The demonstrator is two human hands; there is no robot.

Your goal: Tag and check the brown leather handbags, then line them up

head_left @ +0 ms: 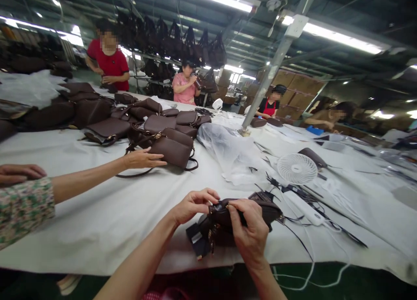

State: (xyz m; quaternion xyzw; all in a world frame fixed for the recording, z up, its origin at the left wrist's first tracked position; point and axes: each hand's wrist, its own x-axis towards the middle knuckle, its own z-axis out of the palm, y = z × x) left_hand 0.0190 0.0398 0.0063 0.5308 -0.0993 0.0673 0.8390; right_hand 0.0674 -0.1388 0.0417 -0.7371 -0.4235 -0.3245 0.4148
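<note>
In front of me a dark brown handbag lies on the white-covered table near its front edge. My left hand grips the bag's upper left end, thumb and fingers closed on its edge. With thumb and forefinger, my right hand pinches the top of the bag near a small gold-coloured fitting; what exactly sits between the fingertips is hidden. A dark tag with a pale label hangs at the bag's left side, beside gold-coloured hardware.
At left, a co-worker's hand touches one of several piled brown bags. Clear plastic lies beyond my hands. A white fan, a power strip and loose cords are to the right. A metal post rises from the table.
</note>
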